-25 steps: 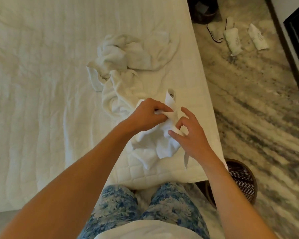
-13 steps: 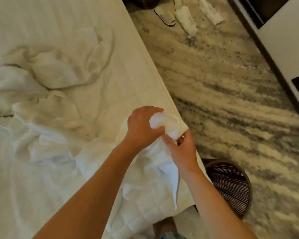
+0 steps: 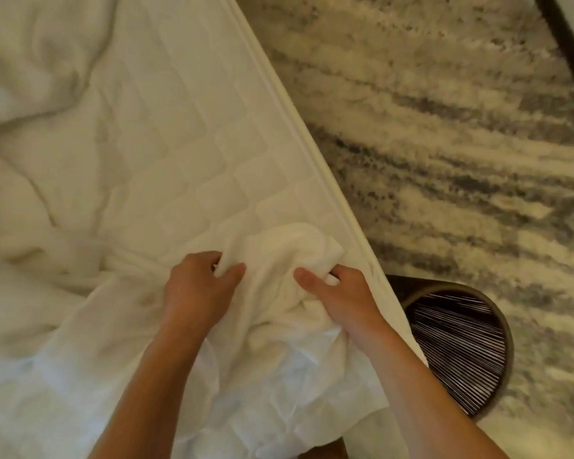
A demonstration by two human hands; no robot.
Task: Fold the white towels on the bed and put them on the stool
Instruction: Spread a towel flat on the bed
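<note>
The white towel (image 3: 280,256) lay bunched on the bed (image 3: 186,137), just beside the piped mattress edge (image 3: 315,167). More of its cloth trailed toward the bottom of the view, where white on white made its outline hard to separate from the quilted cover. The left hand (image 3: 196,286) gripped it with fingers curled into a fold and the thumb laid across the top. The right hand (image 3: 343,293) gripped the neighbouring fold, thumb stretched over the cloth and fingers tucked underneath. Both holds seemed to be on a wad and not on corners or a hem, so the likeliest fault from here was a crooked fold: spreading from mid-cloth would leave the edges uneven and the bundle twisted. A second risk came from position, since the wad sat so near the edge that a pull toward the right could have tipped loose cloth over the side onto the streaked floor (image 3: 461,134). To the left, rumpled white fabric (image 3: 37,94), towel or bedding I could not tell, ran up to the held piece, and a hard tug might have dragged it along. The round stool (image 3: 461,356) with its dark striped top stood on the floor just beside the bed corner, partly hidden behind the right forearm. A loosely folded towel set there could have slumped off its rim.
</note>
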